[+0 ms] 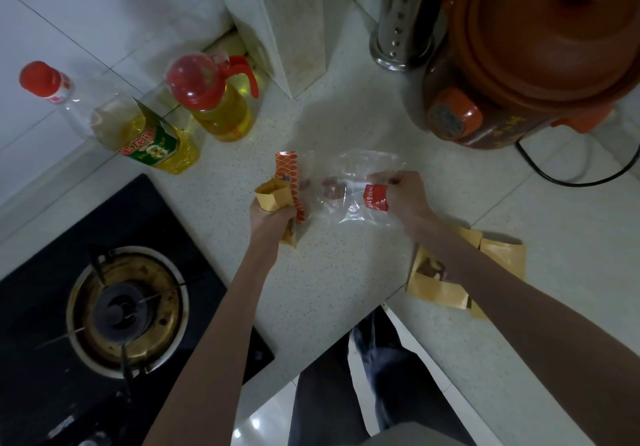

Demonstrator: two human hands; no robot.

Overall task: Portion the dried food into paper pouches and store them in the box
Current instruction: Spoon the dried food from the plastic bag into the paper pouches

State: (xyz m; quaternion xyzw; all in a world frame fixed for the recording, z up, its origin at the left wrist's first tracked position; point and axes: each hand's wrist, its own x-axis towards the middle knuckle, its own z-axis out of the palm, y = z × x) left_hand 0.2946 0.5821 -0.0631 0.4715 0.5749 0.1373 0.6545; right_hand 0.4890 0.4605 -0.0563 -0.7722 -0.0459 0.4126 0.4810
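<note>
A speckled white stone surface (346, 272) carries the work, and it is crowded at its far side: a brown clay electric cooker (533, 54) with an orange control panel stands at the far right, its black cord (571, 175) looped over the surface, and a perforated steel utensil holder (403, 26) stands just beside it. To the left are seen two yellow oil bottles with red caps (214, 99) and a clear bottle with a red cap (52, 85), and a black glass gas hob with a brass burner (128, 307) fills the near left. A tan paper pouch (272, 196), its mouth open, is held upright in the curled grip of the left hand (272, 220), together with the orange-patterned edge of a clear plastic bag (349, 189). The other end of that bag, with a red label, is pinched in the grip of the right hand (405, 196), so the bag is stretched between the two hands; a few dark reddish dried pieces (329, 186) are seen inside it. More tan paper pouches (440, 289) lie flat on the surface under the right forearm, one showing brown contents. Bare surface is left between the hands and the near edge, which cuts diagonally across.
</note>
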